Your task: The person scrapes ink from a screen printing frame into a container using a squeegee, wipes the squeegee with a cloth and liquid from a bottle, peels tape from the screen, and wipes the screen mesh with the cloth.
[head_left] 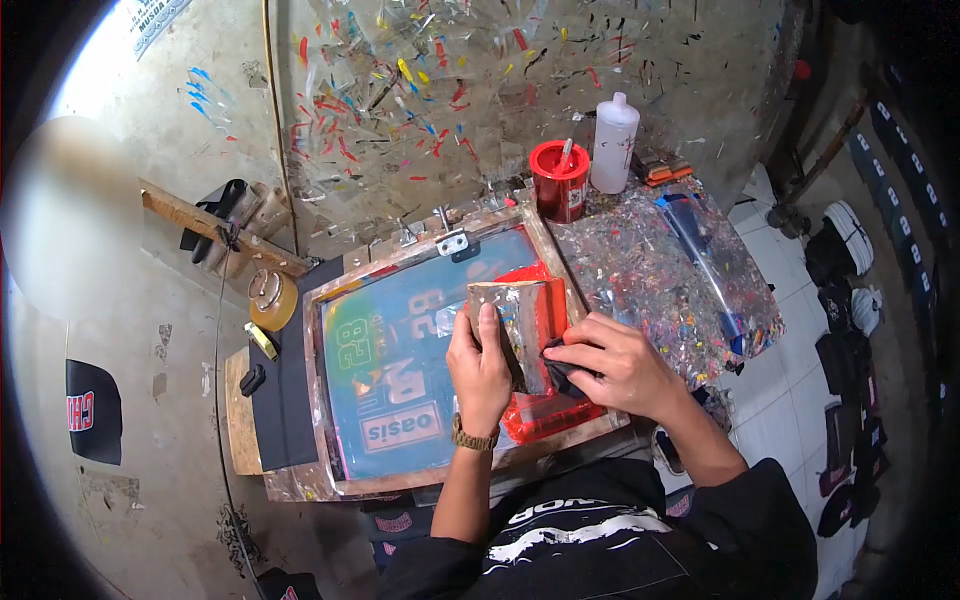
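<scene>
Red-inked squeegee point(515, 312) above screen point(345, 385) — pale “oasis” lettering point(402, 428)

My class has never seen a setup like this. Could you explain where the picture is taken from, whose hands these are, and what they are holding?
There is no robot here. A camera on the person's head looks down at their bare hands. The left hand holds a paint-stained board; the right hand holds a dark cloth against it. Below lies a framed screen, red paint at one end. Behind, a red tub and pale bottle stand on a spattered table.
</scene>
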The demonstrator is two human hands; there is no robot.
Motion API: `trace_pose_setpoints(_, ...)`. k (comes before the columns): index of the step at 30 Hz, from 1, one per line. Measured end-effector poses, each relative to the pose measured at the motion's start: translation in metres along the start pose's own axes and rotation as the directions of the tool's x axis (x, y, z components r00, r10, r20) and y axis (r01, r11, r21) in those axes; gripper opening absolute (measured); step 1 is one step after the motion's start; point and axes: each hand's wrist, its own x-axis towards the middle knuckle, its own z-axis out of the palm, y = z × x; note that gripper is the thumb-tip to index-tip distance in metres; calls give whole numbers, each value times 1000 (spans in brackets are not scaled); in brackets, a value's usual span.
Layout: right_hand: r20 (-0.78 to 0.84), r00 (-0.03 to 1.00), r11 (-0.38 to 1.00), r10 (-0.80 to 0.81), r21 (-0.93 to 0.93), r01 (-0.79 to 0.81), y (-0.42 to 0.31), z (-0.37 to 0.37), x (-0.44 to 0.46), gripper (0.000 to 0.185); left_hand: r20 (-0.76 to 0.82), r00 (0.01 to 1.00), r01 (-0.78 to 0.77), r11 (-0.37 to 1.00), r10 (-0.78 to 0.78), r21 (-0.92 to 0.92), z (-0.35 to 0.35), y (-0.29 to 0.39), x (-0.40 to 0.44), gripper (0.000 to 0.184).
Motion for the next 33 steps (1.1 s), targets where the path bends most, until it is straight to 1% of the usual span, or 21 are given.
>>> trace_pose_setpoints(1, 1, 1000, 1000, 4, -2, -4, 0, -1, 2, 31, 4, 1000, 2, 1000, -2, -2, 2, 1, 0, 33)
trace_pose_setpoints(3, -142, 984, 995, 104, 16, -103, 1, -1, 9, 30, 18, 1000, 17, 998, -18, 60, 4, 5, -3, 34)
trace_pose_setpoints(4, -171, 976, 991, 134, 3, -136, 2, -2, 11, 30, 25, 1000, 16, 998, -17, 59, 7, 5, -4, 34)
trace_pose_setpoints(6, -174, 972, 986, 159, -13, -164, 0, -2, 9, 30, -2, 1000, -17, 998, 17, 58, 9, 3, -6, 35)
trace_pose_setpoints(9, -150, 972, 982, 183, -16, -188, -3, 8, 2, 32, -6, 1000, -3, 995, 4, 102, 5, 8, -3, 35)
trace_pose_setpoints(11, -198, 961, 979, 190, -33, -201, -8, 15, -2, 34, -13, 1000, 13, 994, -12, 113, 4, 5, -2, 35)
trace_pose_setpoints(12, -160, 962, 976, 220, 29, -218, -10, 14, -4, 39, -9, 1000, 24, 992, -23, 124, 4, 4, -1, 35)
trace_pose_setpoints(14, -158, 965, 977, 211, 23, -210, -17, 14, -3, 41, -35, 999, -4, 995, 8, 96, 9, 2, 0, 35)
trace_pose_setpoints(15, -156, 967, 979, 203, 18, -202, -21, 13, -3, 42, -62, 997, -33, 997, 37, 69, 12, 1, 0, 40)
trace_pose_setpoints(17, -144, 969, 979, 202, 3, -204, -23, 15, -2, 45, -70, 997, -37, 997, 41, 62, 15, 1, 0, 40)
trace_pose_setpoints(19, -209, 962, 978, 175, -75, -194, -16, 24, -6, 44, -84, 996, -36, 998, 41, 56, 16, 2, -1, 40)
trace_pose_setpoints(20, -264, 953, 973, 150, -132, -190, -11, 29, -7, 39, -77, 996, -27, 997, 33, 77, 15, 5, -2, 40)
trace_pose_setpoints(21, -262, 953, 974, 149, -130, -188, -10, 33, -9, 39, -70, 997, -19, 995, 26, 98, 14, 7, -3, 40)
trace_pose_setpoints(23, -232, 956, 974, 182, -94, -208, -9, 38, -16, 31, -85, 996, -16, 996, 23, 88, 12, 6, 1, 39)
trace_pose_setpoints(24, -292, 949, 982, 121, -105, -158, -8, 45, -15, 24, -96, 995, -13, 997, 20, 79, 11, 5, 2, 39)
trace_pose_setpoints(25, -291, 949, 982, 119, -106, -155, -7, 45, -13, 24, -98, 995, -13, 997, 21, 78, 12, 3, 2, 39)
trace_pose_setpoints(27, -333, 916, 970, 226, -11, -243, -2, 41, -5, 21, -87, 995, -36, 994, 46, 108, 14, -5, -3, 39)
trace_pose_setpoints(28, -395, 898, 974, 192, -36, -224, 0, 36, 6, 18, -87, 995, -33, 993, 42, 109, 15, -5, -6, 39)
trace_pose_setpoints(29, -394, 898, 974, 193, -34, -224, -1, 36, 6, 18, -86, 996, -28, 995, 36, 96, 17, -5, -8, 39)
trace_pose_setpoints(31, -388, 893, 971, 229, 29, -236, -1, 38, 9, 18, -93, 995, -25, 996, 34, 90, 13, -5, -6, 39)
trace_pose_setpoints(33, -320, 909, 964, 267, 77, -256, -8, 53, -6, 12, -126, 992, -5, 994, 18, 105, 6, -6, -1, 38)
